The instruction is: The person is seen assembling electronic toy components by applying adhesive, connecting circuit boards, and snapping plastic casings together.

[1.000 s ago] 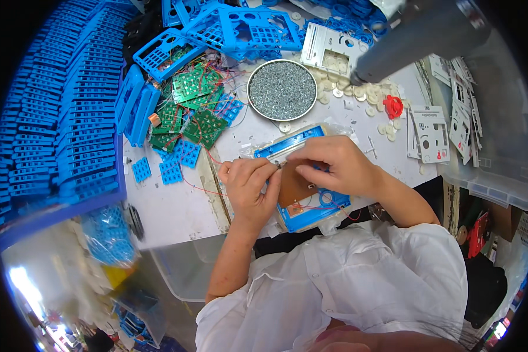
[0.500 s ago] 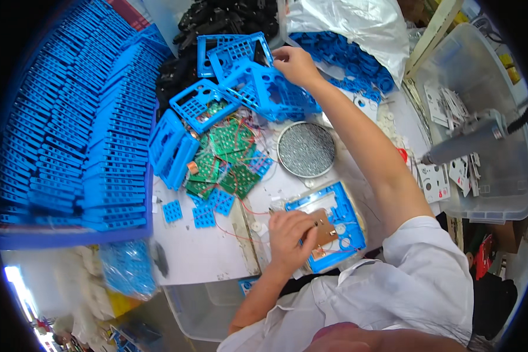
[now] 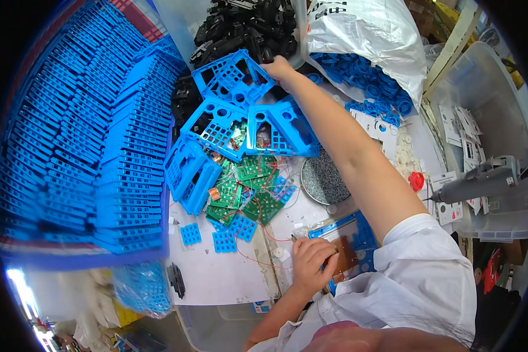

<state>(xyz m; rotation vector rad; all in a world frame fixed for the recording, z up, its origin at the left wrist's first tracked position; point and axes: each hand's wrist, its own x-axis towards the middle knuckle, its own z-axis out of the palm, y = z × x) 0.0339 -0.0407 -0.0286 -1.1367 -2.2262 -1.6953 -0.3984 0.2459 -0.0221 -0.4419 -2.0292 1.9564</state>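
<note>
My right hand (image 3: 280,69) reaches to the far side. Its curled fingers grip the edge of a blue plastic casing (image 3: 212,75) with a grid of holes; the fingertips are partly hidden. Several similar casings lean together nearer me, over a heap of green circuit boards (image 3: 265,206). My left hand (image 3: 314,261) is close to my body, fingers bent and closed near the end of a red wire (image 3: 270,236); what they hold is too small to name. Beside that hand lies another blue casing (image 3: 362,233) with a brown board (image 3: 345,257), partly covered by my right arm.
Stacked blue casings fill a bin (image 3: 100,261) at left. Black parts (image 3: 240,29) lie in a far container. Blue rings (image 3: 369,79) spill from a white sack (image 3: 366,29). A round dish of small metal pieces (image 3: 324,179) and an electric screwdriver (image 3: 475,189) are near my right arm.
The view has shifted. My right hand has moved left and farther away, and the leaning blue casings have spread and shifted nearer me. My left hand stays beside the casing with the brown board.
</note>
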